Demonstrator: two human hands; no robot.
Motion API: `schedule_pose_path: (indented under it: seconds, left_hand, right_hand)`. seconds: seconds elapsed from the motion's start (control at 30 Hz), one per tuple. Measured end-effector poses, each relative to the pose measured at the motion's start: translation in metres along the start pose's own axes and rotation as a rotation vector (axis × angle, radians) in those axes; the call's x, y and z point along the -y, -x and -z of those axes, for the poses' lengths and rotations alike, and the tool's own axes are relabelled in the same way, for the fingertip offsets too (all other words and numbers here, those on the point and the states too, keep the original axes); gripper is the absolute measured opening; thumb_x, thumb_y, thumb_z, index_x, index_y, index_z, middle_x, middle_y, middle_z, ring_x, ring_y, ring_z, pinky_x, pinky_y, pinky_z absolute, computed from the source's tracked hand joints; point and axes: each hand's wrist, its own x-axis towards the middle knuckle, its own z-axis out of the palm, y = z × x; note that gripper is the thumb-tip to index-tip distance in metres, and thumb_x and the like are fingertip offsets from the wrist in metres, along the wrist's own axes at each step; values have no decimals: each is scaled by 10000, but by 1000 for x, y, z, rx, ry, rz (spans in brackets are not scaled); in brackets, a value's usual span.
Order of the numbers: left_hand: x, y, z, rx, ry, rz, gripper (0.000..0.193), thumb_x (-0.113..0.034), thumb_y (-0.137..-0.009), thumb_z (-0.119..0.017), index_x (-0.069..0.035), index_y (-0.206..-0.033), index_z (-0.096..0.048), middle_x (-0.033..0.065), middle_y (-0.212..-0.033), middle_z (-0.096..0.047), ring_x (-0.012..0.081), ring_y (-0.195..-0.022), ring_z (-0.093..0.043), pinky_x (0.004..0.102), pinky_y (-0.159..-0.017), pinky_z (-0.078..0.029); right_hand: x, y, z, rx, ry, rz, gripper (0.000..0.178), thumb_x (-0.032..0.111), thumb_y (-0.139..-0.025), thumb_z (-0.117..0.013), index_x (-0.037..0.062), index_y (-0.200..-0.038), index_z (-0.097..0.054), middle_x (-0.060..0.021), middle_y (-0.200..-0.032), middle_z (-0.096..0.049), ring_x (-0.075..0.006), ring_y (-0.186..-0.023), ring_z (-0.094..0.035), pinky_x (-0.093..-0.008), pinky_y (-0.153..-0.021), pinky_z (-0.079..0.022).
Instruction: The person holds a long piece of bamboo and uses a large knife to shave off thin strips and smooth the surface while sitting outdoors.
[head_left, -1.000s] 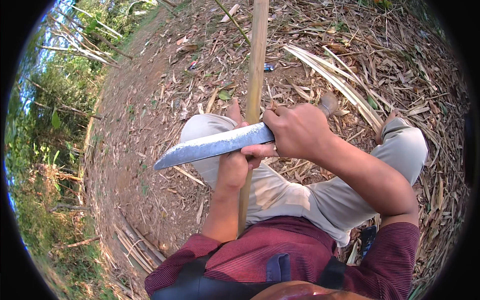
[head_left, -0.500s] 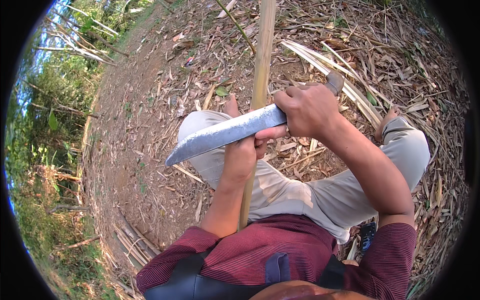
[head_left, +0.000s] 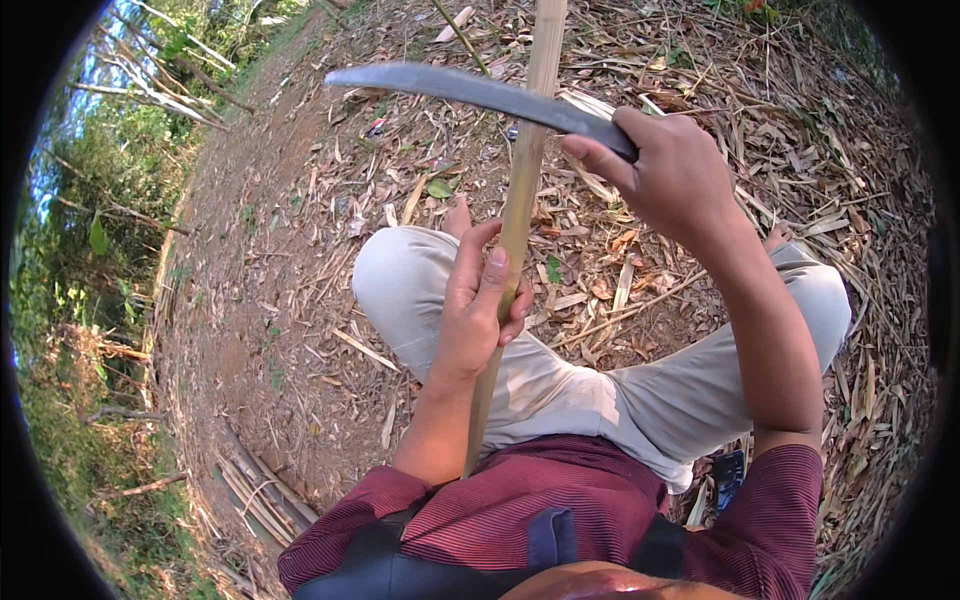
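A long bamboo strip runs from against my belly, up between my knees and out past the top of the view. My left hand is wrapped round it at knee height, the thumb lying along its face. In my right hand is a machete, gripped by its handle, which the fingers hide. The grey blade points left and crosses the strip well above my left hand. Whether the edge touches the bamboo I cannot tell.
Dry leaves and shavings cover the ground, with pale split strips beyond my right hand. A tied bundle of strips lies at lower left. A dark phone-like object rests beside my right hip. Bushes border the left side.
My right hand has carried the machete away from me, up along the bamboo strip, and the blade has turned. My left hand stays on the strip, now fully visible.
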Motion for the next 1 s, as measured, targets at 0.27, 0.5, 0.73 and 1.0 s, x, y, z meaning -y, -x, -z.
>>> schedule_pose_path:
  seconds: [0.27, 0.5, 0.73, 1.0]
  left_hand:
    - [23, -13, 22, 111, 141, -40, 287, -229, -1037, -388, -1, -1167, -504, 139, -855, -622, 141, -547, -520, 250, -431, -387]
    - [14, -7, -12, -73, -22, -152, 155, -152, -1009, -460, -47, -934, -545, 6, -691, -478, 65, -465, -387, 226, -398, -254]
    - [15, -11, -23, -119, -81, -156, 198, -142, -1012, -484, -62, -833, -505, -31, -655, -413, 38, -463, -325, 235, -403, -207]
    - [14, -15, -28, -111, -139, -203, 189, -162, -1034, -487, -49, -894, -545, -40, -667, -439, 15, -480, -321, 221, -418, -204]
  right_hand:
    - [36, 31, -21, 224, -43, 242, 775, 815, -719, -597, 40, -750, -593, -106, -637, -619, -270, -532, -641, -360, -471, -492]
    - [27, 36, -32, 159, -39, 248, 820, 867, -674, -569, 46, -673, -576, -95, -601, -596, -263, -490, -627, -358, -432, -476]
    - [14, 31, -36, 123, -7, 294, 821, 870, -651, -581, 49, -652, -544, -103, -585, -578, -281, -485, -618, -371, -447, -482]
    - [-3, 23, -34, 75, 38, 330, 814, 870, -639, -598, 60, -616, -510, -86, -564, -550, -273, -474, -603, -367, -441, -467]
